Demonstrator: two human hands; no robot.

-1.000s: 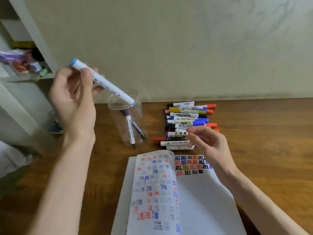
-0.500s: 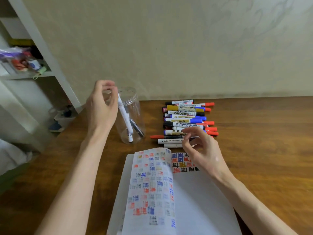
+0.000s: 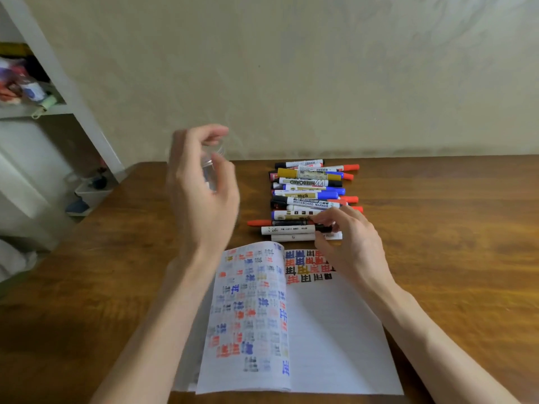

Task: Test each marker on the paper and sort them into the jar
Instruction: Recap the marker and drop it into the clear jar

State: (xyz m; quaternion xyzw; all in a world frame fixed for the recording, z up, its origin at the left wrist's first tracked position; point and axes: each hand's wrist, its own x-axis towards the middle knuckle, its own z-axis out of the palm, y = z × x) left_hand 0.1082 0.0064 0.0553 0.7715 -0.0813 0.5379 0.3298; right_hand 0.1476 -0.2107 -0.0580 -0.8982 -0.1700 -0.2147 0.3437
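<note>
Nearest me the paper lies open on the worktop, its far corner filled with red, blue and black test marks. Just past it the right hand has its fingers and thumb closed in a pinch on the black-capped end of a white marker, which lies at the near edge of the row of markers. I'd judge it light, stiff and smooth, apt to roll, so a hold on the barrel rather than the cap looks safer; the cap could pull off. Further back, the left hand hangs in the air, blurred, fingers loosely curled round nothing. It hides most of the clear jar behind it, which is probably light enough to tip if knocked.
</note>
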